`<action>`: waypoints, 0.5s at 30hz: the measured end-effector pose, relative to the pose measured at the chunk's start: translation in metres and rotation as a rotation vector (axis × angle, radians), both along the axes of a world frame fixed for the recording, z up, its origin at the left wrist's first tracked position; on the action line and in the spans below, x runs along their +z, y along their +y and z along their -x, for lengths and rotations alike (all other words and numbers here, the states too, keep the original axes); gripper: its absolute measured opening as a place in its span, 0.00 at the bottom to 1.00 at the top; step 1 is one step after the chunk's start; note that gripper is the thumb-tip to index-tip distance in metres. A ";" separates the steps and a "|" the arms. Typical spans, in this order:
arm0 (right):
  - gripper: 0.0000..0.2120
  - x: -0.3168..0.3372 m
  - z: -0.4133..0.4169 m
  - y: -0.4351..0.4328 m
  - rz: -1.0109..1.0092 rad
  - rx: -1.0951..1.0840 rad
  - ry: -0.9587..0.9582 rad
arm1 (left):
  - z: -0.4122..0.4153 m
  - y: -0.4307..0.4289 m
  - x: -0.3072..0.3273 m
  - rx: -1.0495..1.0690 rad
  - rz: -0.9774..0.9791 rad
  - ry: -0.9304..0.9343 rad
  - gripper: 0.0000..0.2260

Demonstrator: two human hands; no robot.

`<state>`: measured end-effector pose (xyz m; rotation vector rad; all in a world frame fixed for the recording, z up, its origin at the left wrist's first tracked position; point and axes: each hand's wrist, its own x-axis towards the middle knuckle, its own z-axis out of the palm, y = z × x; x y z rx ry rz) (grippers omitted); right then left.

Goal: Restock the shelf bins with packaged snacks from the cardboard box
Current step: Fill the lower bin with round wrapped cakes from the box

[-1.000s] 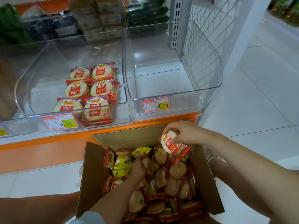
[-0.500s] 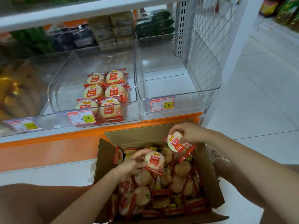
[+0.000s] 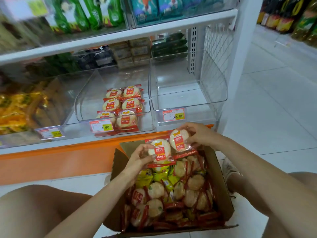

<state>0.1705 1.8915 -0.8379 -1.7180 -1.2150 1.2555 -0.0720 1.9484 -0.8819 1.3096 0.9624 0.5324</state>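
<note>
An open cardboard box (image 3: pixel 221 184) on the floor holds many round rice-cracker packets in red wrappers and some yellow ones. Above its far end, my left hand (image 3: pixel 139 158) grips one red-labelled rice-cracker packet (image 3: pixel 159 151). My right hand (image 3: pixel 197 134) grips a second such packet (image 3: pixel 179 140) just to the right of it, the two packets side by side. On the bottom shelf, a clear middle bin (image 3: pixel 82 107) holds several matching packets (image 3: pixel 122 107) in two columns. The clear bin (image 3: pixel 214 93) to its right has nothing in it.
Price tags read 9.90 (image 3: pixel 101 126) and 32.90 (image 3: pixel 174 115). A bin of yellow snacks (image 3: pixel 13 110) sits at left. An orange shelf base (image 3: pixel 60 155) runs in front of the box. Green and teal bags fill the upper shelf (image 3: pixel 120 35). My knee (image 3: pixel 34 208) is at lower left.
My left hand pulled a packet out of the box and raised it beside the one in my right hand. Both hands rose. The camera tilted up, showing the upper shelf.
</note>
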 end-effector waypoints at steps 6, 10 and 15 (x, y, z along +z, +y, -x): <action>0.24 0.017 0.003 -0.013 -0.040 -0.053 0.003 | -0.001 -0.010 0.021 0.054 -0.054 -0.056 0.12; 0.35 0.020 0.009 -0.015 -0.046 -0.060 0.187 | -0.008 -0.014 0.035 0.037 -0.079 -0.125 0.25; 0.31 0.034 0.017 -0.012 -0.116 -0.075 0.337 | -0.017 -0.011 0.049 0.075 -0.144 -0.085 0.29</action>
